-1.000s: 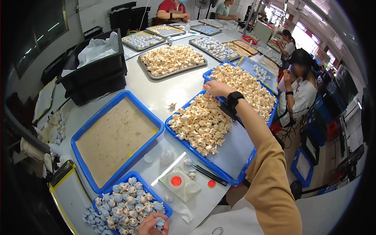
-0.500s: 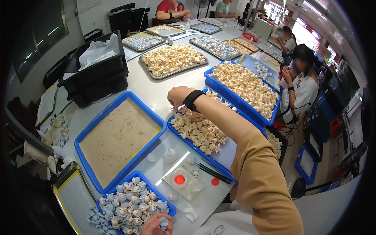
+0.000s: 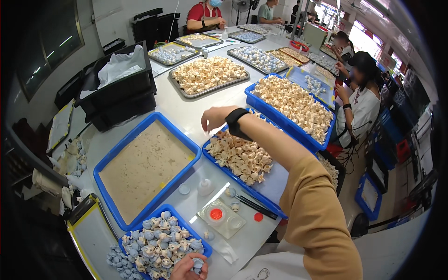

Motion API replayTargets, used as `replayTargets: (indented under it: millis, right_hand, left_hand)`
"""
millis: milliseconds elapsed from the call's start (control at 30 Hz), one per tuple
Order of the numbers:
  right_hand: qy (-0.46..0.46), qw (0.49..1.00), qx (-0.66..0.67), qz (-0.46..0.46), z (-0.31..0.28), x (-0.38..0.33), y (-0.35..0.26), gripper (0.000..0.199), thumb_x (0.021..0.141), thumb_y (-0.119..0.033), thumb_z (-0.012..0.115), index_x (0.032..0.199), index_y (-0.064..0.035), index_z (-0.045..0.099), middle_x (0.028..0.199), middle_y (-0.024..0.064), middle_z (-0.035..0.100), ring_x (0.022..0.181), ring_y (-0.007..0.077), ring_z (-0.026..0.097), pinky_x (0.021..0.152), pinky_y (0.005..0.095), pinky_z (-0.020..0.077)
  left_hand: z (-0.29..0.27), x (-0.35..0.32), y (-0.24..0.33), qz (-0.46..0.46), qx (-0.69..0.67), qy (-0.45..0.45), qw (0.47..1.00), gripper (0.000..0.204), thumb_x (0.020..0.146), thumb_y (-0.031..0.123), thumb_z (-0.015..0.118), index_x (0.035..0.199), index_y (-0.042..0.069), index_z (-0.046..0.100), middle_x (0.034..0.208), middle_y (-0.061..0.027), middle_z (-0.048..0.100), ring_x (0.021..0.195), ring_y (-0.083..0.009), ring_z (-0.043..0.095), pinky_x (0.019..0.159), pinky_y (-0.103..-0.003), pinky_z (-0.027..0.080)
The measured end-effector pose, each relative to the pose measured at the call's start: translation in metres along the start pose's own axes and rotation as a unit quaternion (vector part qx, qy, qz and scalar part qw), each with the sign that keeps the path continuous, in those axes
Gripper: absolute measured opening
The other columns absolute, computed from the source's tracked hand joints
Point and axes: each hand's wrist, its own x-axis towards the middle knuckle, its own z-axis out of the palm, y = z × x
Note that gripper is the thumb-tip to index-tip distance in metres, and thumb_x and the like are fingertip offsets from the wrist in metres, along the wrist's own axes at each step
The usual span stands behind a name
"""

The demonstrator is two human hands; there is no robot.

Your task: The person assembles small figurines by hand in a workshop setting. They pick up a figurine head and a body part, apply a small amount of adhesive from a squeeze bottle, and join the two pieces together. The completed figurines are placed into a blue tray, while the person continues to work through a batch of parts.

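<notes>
My left hand (image 3: pixel 183 268), at the bottom edge, is closed around a small light-blue cup-shaped piece (image 3: pixel 198 264). It rests by a blue tray (image 3: pixel 206 250) heaped with small blue-and-cream figure heads (image 3: pixel 161 238). My right hand (image 3: pixel 217 117), with a black band at the wrist, hangs above the far left corner of another blue tray (image 3: pixel 242 182). Its fingers droop, somewhat apart, with nothing visible in them. Hollow cream-coloured pieces (image 3: pixel 240 156) are piled in that tray below the hand, and my right forearm covers part of it.
An unfilled blue tray (image 3: pixel 103 184) with a stained bottom lies left. Nearby are a red-centred paint dish (image 3: pixel 216 214), a small white bottle (image 3: pixel 205 187) and black pens (image 3: pixel 254 205). Stacked black crates (image 3: pixel 119 109) stand far left. A co-worker (image 3: pixel 361 102) sits at right.
My right hand has lifted slightly off the cream pieces and its fingers now hang looser. My left hand keeps the blue piece. The whole view has shifted a little.
</notes>
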Motion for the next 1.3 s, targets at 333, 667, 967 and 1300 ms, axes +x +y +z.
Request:
replayTargets:
  millis: [333, 667, 967, 1300]
  right_hand:
    - [0.001, 0.999, 0.032, 0.030, -0.024, -0.103, 0.018, 0.045, 0.083, -0.041, 0.051, 0.113, -0.0083, 0.057, 0.106, 0.0144, 0.060, 0.098, 0.0279, 0.056, 0.085, 0.0338, 0.0431]
    - [0.080, 0.978, 0.051, 0.183, 0.026, -0.222, 0.092, 0.087, 0.066, -0.054, 0.067, 0.126, 0.0018, 0.036, 0.110, 0.0230, 0.054, 0.098, 0.0334, 0.055, 0.085, 0.0349, 0.0428]
    - [0.261, 0.961, 0.020, 0.083, 0.112, -0.226, 0.087, 0.085, 0.060, -0.044, 0.075, 0.121, 0.0016, 0.038, 0.120, 0.0200, 0.039, 0.109, 0.0340, 0.038, 0.096, 0.0390, 0.0319]
    - [0.202, 0.955, 0.155, 0.155, 0.102, -0.219, 0.086, 0.077, 0.058, -0.033, 0.080, 0.114, -0.0007, 0.037, 0.104, 0.0147, 0.042, 0.095, 0.0244, 0.046, 0.081, 0.0309, 0.0419]
  left_hand:
    - [0.000, 0.005, 0.000, -0.027, 0.013, 0.013, 0.999, 0.024, 0.089, 0.023, 0.045, 0.105, 0.006, 0.051, 0.073, -0.0031, 0.054, 0.057, -0.0108, 0.050, 0.049, -0.020, 0.040]
    - [-0.003, 0.005, -0.001, -0.027, 0.009, 0.003, 1.000, 0.027, 0.088, 0.025, 0.046, 0.105, 0.005, 0.050, 0.074, -0.0044, 0.053, 0.058, -0.0111, 0.050, 0.049, -0.020, 0.040]
    - [-0.002, 0.005, 0.000, -0.025, 0.003, 0.017, 1.000, 0.026, 0.089, 0.025, 0.044, 0.105, 0.005, 0.050, 0.075, -0.0055, 0.055, 0.058, -0.0116, 0.050, 0.048, -0.020, 0.040]
    - [-0.006, 0.005, -0.003, -0.016, -0.001, -0.008, 1.000, 0.028, 0.089, 0.027, 0.045, 0.106, 0.005, 0.049, 0.077, -0.0062, 0.055, 0.059, -0.0115, 0.051, 0.049, -0.021, 0.040]
